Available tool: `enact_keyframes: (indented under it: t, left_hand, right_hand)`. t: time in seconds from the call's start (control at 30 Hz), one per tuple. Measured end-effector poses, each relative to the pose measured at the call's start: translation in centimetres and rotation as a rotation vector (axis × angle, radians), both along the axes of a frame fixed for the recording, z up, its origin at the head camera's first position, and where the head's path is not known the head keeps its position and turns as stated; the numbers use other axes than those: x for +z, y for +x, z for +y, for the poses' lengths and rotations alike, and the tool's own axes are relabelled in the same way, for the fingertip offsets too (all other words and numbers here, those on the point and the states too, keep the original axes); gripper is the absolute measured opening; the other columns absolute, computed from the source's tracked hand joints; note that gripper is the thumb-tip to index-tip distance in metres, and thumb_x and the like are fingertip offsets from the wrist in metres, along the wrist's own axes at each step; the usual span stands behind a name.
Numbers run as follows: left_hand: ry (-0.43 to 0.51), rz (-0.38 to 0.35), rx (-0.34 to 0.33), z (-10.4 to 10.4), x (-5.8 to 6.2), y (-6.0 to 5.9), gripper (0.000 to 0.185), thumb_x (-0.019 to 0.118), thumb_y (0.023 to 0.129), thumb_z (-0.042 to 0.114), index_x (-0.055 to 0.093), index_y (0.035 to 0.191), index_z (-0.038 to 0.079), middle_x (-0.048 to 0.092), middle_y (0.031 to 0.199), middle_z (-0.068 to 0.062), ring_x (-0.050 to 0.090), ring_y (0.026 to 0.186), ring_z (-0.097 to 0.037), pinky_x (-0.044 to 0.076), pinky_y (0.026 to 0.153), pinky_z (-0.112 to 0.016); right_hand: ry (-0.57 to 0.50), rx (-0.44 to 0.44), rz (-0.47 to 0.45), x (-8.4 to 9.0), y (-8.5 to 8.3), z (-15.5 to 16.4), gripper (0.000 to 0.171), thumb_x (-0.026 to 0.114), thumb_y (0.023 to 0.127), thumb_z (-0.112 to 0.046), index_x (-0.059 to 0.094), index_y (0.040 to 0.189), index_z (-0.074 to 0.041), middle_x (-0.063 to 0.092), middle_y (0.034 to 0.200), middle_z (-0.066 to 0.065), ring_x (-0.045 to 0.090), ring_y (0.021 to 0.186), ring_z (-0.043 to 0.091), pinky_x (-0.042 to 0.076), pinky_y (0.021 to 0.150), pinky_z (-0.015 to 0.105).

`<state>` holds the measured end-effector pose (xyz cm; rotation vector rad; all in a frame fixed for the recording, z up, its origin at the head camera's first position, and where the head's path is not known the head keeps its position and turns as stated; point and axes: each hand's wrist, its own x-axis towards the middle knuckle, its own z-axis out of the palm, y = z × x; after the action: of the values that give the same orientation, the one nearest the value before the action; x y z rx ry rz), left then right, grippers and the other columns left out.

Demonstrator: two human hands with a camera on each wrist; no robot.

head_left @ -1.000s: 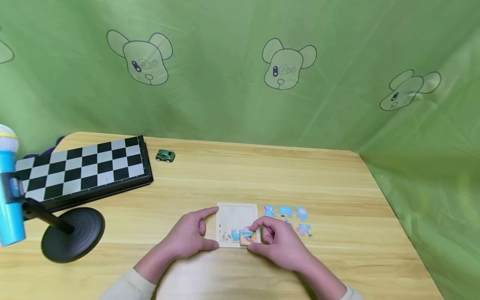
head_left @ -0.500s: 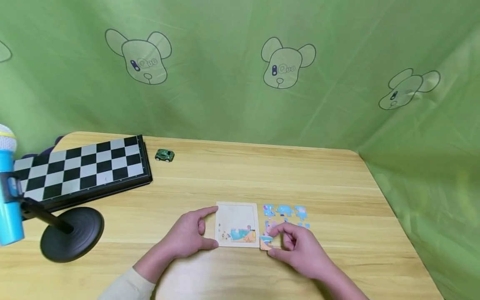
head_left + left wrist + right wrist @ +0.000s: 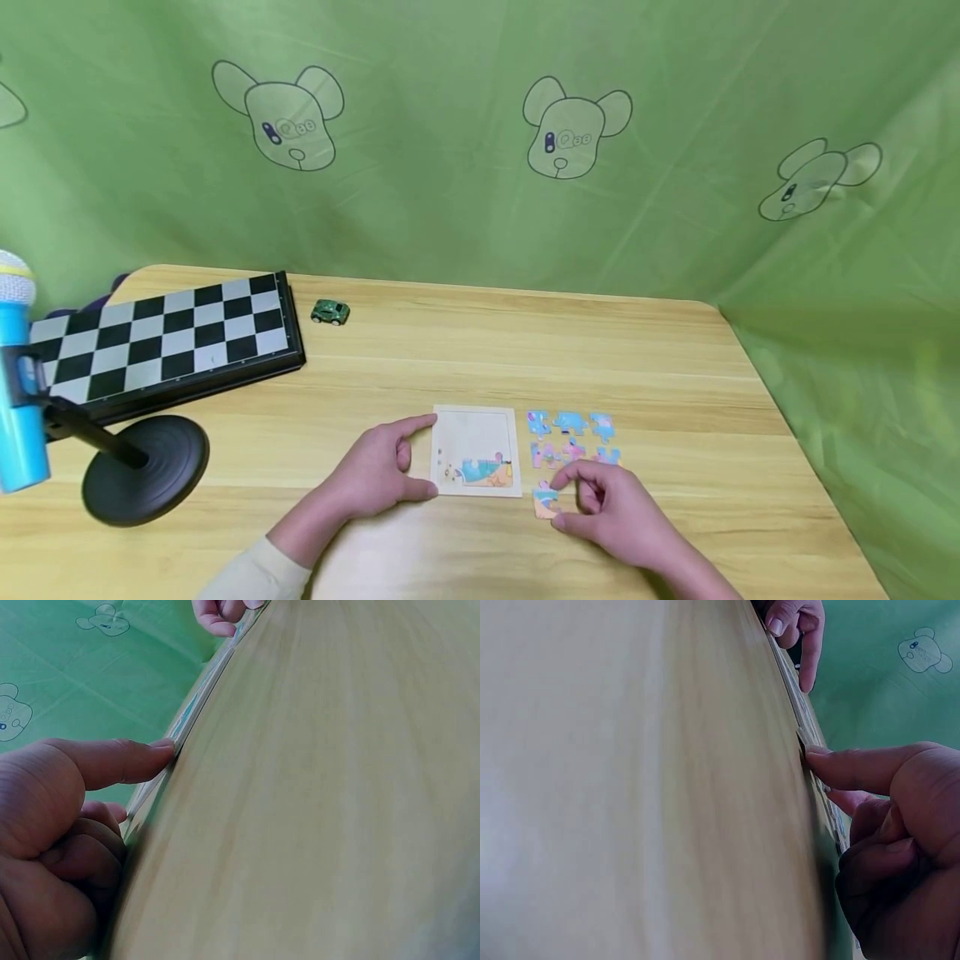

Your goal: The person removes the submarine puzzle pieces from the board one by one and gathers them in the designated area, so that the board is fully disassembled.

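Looking down from the head view, we see both hands working near the front edge of the tabletop [image 3: 465,350]. Our left hand [image 3: 375,475] rests against the left edge of the puzzle tray [image 3: 475,437]: the forefinger lies straight along the tray's far left corner, the thumb presses its near left corner, and the remaining fingers are curled loosely under the palm. In the left wrist view the same thumb [image 3: 120,761] meets the tray's thin edge [image 3: 196,709]; the hand steadies the tray, thumb and forefinger on its two left corners.

Our right hand [image 3: 618,517] sits just right of the tray's near right corner. Its thumb and forefinger are curled and pinch a single puzzle piece [image 3: 546,502], which lies flat on the wood, just beside the tray and apart from it. The right wrist view shows one extended finger [image 3: 855,766] touching the tabletop at this piece; the piece itself is too thin to make out there.

Inside the tray, a strip of pieces is already seated along the near edge. The loose pieces [image 3: 572,437] lie in two rows just right of the tray, beyond the right hand.

Toward the far left corner lie a chessboard [image 3: 161,337] and a small green toy car [image 3: 330,312]; a black round stand [image 3: 146,468] occupies the left edge.
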<state>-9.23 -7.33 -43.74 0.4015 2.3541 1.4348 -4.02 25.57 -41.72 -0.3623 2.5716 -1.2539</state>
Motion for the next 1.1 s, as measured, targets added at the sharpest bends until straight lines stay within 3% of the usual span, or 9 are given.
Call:
enact_keyframes:
  t: [0.2, 0.3, 0.43, 0.53, 0.67, 0.93, 1.1]
  left_hand:
    - [-0.009, -0.005, 0.000, 0.0, -0.1, 0.0, 0.090, 0.092, 0.068, 0.013, 0.049, 0.147, 0.007, 0.040, 0.059, 0.006, 0.035, 0.050, -0.009, 0.039, 0.053, -0.027]
    - [-0.012, -0.014, 0.000, 0.0, -0.2, 0.0, 0.090, 0.091, 0.069, 0.013, 0.048, 0.148, 0.007, 0.040, 0.059, 0.007, 0.035, 0.050, -0.009, 0.039, 0.053, -0.027]
    - [-0.005, -0.013, 0.000, -0.1, -0.2, 0.0, 0.090, 0.091, 0.069, 0.013, 0.048, 0.148, 0.007, 0.040, 0.059, 0.007, 0.036, 0.050, -0.009, 0.039, 0.052, -0.027]
    - [-0.003, -0.013, -0.001, -0.1, -0.3, 0.0, 0.090, 0.091, 0.069, 0.013, 0.048, 0.148, 0.007, 0.040, 0.059, 0.007, 0.036, 0.050, -0.009, 0.039, 0.052, -0.027]
    - [-0.001, -0.016, 0.000, 0.0, -0.3, 0.0, 0.090, 0.091, 0.069, 0.013, 0.048, 0.148, 0.007, 0.040, 0.059, 0.007, 0.035, 0.050, -0.009, 0.039, 0.052, -0.027]
    - [-0.007, -0.010, -0.004, 0.0, -0.3, -0.1, 0.090, 0.091, 0.069, 0.014, 0.048, 0.148, 0.007, 0.040, 0.059, 0.007, 0.036, 0.049, -0.008, 0.037, 0.050, -0.026]
    - [-0.011, -0.008, -0.004, 0.0, -0.3, -0.1, 0.089, 0.091, 0.069, 0.014, 0.049, 0.148, 0.008, 0.040, 0.059, 0.007, 0.036, 0.049, -0.008, 0.036, 0.049, -0.026]
  right_hand:
    - [0.000, 0.007, 0.001, -0.2, 0.0, 0.2, 0.032, 0.088, 0.077, -0.021, 0.068, 0.101, -0.014, 0.036, 0.063, -0.012, 0.037, 0.057, 0.002, 0.046, 0.079, 0.026]
    - [-0.005, 0.000, 0.023, -0.2, -0.3, -0.1, 0.033, 0.089, 0.076, -0.022, 0.068, 0.102, -0.015, 0.034, 0.062, -0.013, 0.036, 0.057, 0.001, 0.044, 0.093, 0.022]
    - [-0.011, -0.007, 0.052, -0.2, -0.7, -0.8, 0.033, 0.088, 0.077, -0.024, 0.069, 0.102, -0.018, 0.033, 0.062, -0.013, 0.034, 0.056, 0.001, 0.044, 0.097, 0.023]
    - [-0.021, -0.001, 0.062, -0.1, -1.1, -1.5, 0.033, 0.088, 0.077, -0.022, 0.069, 0.104, -0.018, 0.034, 0.061, -0.013, 0.034, 0.056, 0.001, 0.048, 0.084, 0.027]
    - [-0.033, 0.014, 0.066, -0.1, -1.8, -2.6, 0.034, 0.088, 0.077, -0.020, 0.068, 0.105, -0.015, 0.036, 0.061, -0.012, 0.035, 0.056, 0.002, 0.048, 0.080, 0.028]
    - [-0.044, 0.059, 0.023, -0.5, -2.9, -4.6, 0.036, 0.088, 0.077, -0.016, 0.069, 0.108, -0.017, 0.036, 0.059, -0.011, 0.034, 0.054, 0.003, 0.050, 0.084, 0.031]
    - [-0.004, 0.079, 0.013, -0.2, -3.5, -6.1, 0.034, 0.087, 0.077, -0.014, 0.068, 0.106, -0.014, 0.037, 0.059, -0.010, 0.035, 0.053, 0.003, 0.049, 0.077, 0.029]
